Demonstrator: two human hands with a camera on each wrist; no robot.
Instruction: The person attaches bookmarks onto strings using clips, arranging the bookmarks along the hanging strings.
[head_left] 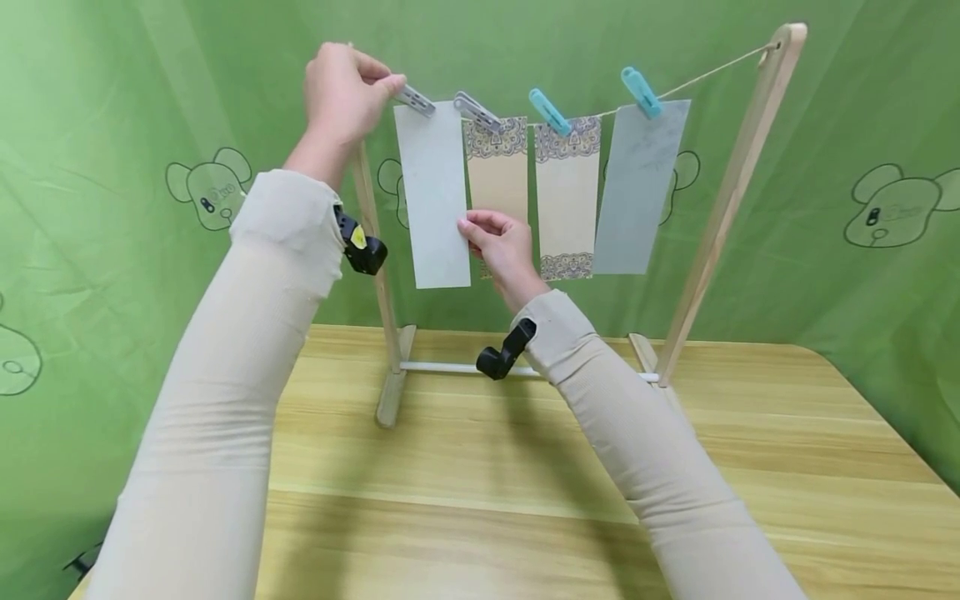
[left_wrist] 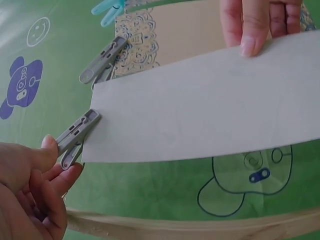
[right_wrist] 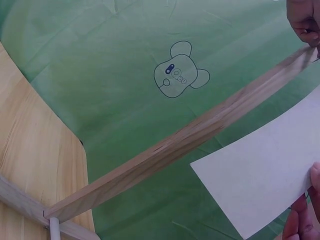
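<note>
My left hand (head_left: 341, 96) pinches a grey clothespin (left_wrist: 79, 132) by its handle ends, and the pin's tip sits on the top edge of a plain pale paper strip (head_left: 435, 200). Lower down, my right hand (head_left: 506, 250) holds that strip's right edge between thumb and fingers. Beside it, a second grey clothespin (head_left: 477, 112) is on a tan strip (head_left: 497, 179) with a patterned border, partly hidden by my right hand. Farther right hang a cream patterned strip (head_left: 566, 196) and a grey-blue strip (head_left: 641, 192), each under a turquoise clothespin (head_left: 550, 112).
A string (head_left: 720, 73) runs to the top of the right wooden post (head_left: 738, 192). The left post (head_left: 380, 275) stands behind my left wrist. A white rod (head_left: 442, 367) joins the feet on the wooden table (head_left: 450, 500). Behind hangs a green curtain (head_left: 847, 92) with bear drawings.
</note>
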